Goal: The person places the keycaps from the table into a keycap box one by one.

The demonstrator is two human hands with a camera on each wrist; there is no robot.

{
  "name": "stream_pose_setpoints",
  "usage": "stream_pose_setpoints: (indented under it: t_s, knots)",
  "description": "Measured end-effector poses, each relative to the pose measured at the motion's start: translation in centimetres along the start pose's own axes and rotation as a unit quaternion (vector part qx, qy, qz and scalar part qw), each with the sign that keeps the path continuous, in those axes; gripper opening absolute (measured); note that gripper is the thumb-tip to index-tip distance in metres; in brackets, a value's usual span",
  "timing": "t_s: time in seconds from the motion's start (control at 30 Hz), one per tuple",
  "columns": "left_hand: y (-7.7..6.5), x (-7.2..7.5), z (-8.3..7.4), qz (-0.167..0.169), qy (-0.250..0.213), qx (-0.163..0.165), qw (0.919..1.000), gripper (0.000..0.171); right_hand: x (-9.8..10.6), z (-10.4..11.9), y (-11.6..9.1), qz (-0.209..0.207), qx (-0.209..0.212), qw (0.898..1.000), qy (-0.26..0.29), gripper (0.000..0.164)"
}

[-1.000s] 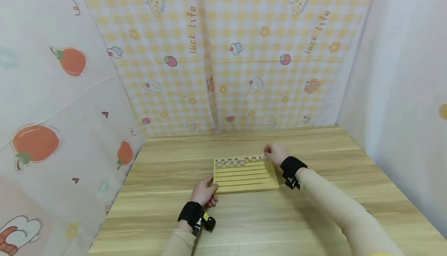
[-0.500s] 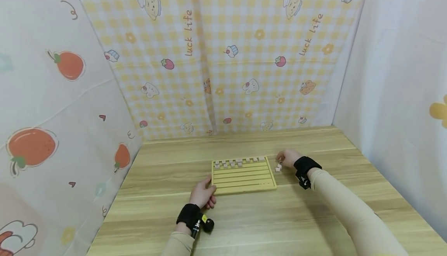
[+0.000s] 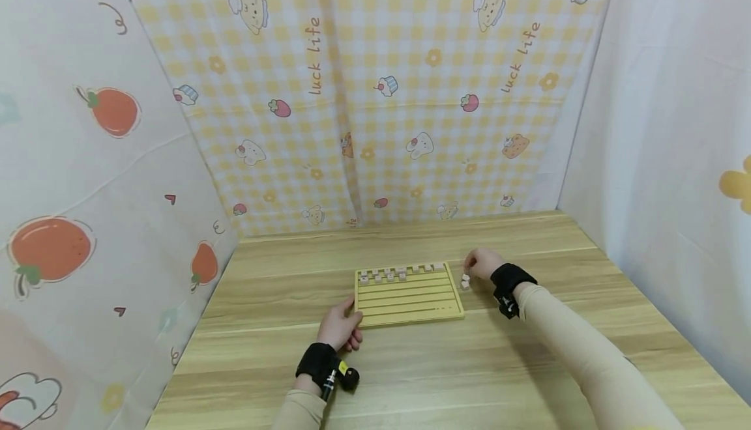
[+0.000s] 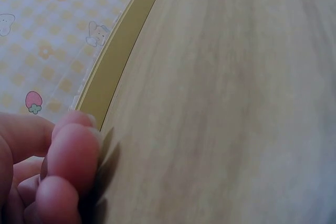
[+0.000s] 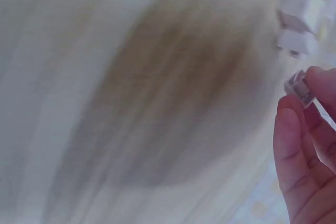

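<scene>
A yellow ridged tray (image 3: 411,306) lies on the table, with small pale keycaps (image 3: 390,277) standing in its two back rows. My left hand (image 3: 340,327) grips the tray's front left corner, thumb at the rim. In the left wrist view its curled fingers (image 4: 73,156) sit against the tray's yellow edge (image 4: 113,72). Right of the tray, my right hand (image 3: 484,263) pinches one keycap (image 5: 300,88) between thumb and fingertips, its hollow underside partly showing. Loose keycaps (image 5: 300,11) stand close beside those fingertips.
The wood-grain table (image 3: 411,378) ends at a yellow checked cloth (image 3: 387,176) at the back. White cloths hang along the left (image 3: 105,176) and right (image 3: 651,176) sides.
My right hand has moved right, from the tray's back right corner to the loose keycaps, and now holds a keycap. The left hand stays at the tray corner.
</scene>
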State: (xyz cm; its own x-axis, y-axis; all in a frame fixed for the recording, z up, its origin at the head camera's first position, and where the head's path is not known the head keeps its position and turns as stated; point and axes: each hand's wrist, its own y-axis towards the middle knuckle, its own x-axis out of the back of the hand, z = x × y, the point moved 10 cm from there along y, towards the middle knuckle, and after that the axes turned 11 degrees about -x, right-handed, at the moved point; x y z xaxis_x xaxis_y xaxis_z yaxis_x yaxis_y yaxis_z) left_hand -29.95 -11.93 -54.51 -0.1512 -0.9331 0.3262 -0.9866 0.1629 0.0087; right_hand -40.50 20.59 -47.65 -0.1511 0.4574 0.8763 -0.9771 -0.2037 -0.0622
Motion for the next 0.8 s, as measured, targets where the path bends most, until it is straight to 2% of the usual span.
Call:
stream_pose_setpoints:
  t_s: [0.07,0.1,0.13,0.17,0.2,0.23,0.3,0.33,0.37,0.43,0.53,0.57,0.6,0.63,0.7,0.73,0.8]
  knots:
    - [0.0,0.1,0.0,-0.001,0.001,-0.001,1.0000,0.060,0.4,-0.3,0.4,0.007,-0.021,0.997,0.074,0.016]
    - [0.0,0.1,0.0,-0.002,0.001,0.000,1.0000,0.060,0.5,-0.5,0.7,0.013,-0.033,0.991,0.125,0.020]
    - [0.0,0.2,0.0,-0.002,0.001,0.000,1.0000,0.059,0.5,-0.6,0.9,0.024,-0.044,0.981,0.186,0.025]
    - [0.0,0.2,0.0,-0.003,0.002,0.000,1.0000,0.059,0.5,-0.7,1.2,0.035,-0.055,0.966,0.251,0.030]
    - [0.0,0.3,0.0,-0.004,0.002,-0.002,1.0000,0.059,0.4,-0.7,1.4,0.048,-0.059,0.945,0.317,0.036]
    - [0.1,0.3,0.0,-0.005,0.003,-0.002,1.0000,0.059,0.3,-0.6,1.6,0.062,-0.057,0.919,0.384,0.043]
    - [0.1,0.4,0.1,-0.007,0.005,0.002,1.0000,0.059,0.1,0.1,1.7,0.090,-0.040,0.870,0.482,0.055]
    - [0.1,0.4,0.1,-0.007,0.005,0.001,1.0000,0.059,-0.1,0.7,1.8,0.115,-0.013,0.837,0.535,0.057]
    - [0.1,0.4,0.1,-0.008,0.005,0.002,1.0000,0.059,-0.2,1.3,1.8,0.133,0.003,0.812,0.568,0.059]
    - [0.1,0.3,0.0,-0.007,0.002,0.000,1.0000,0.059,-0.3,2.5,1.6,0.166,0.029,0.765,0.622,0.056]
    - [0.1,0.2,-0.1,-0.006,0.001,-0.004,1.0000,0.059,-0.6,3.9,1.5,0.198,0.035,0.698,0.688,0.031]
    - [0.1,0.2,-0.1,-0.006,0.002,-0.005,1.0000,0.059,-0.5,4.3,1.4,0.194,0.024,0.693,0.694,0.025]
    - [0.1,0.1,-0.2,-0.005,0.003,-0.006,1.0000,0.059,-0.5,4.8,1.3,0.196,0.021,0.679,0.707,0.020]
    - [0.1,0.1,-0.2,-0.005,0.004,-0.006,1.0000,0.059,-0.5,5.2,1.2,0.201,0.019,0.669,0.715,0.021]
    - [0.2,0.1,-0.1,-0.005,0.005,-0.009,0.9999,0.059,-0.4,5.9,1.1,0.204,0.011,0.655,0.728,0.025]
    - [0.2,0.0,-0.1,-0.005,0.005,-0.010,0.9999,0.059,-0.4,6.2,1.1,0.207,0.010,0.651,0.730,0.025]
    - [0.2,0.0,-0.1,-0.005,0.004,-0.011,0.9999,0.059,-0.5,6.6,1.0,0.208,0.012,0.650,0.730,0.023]
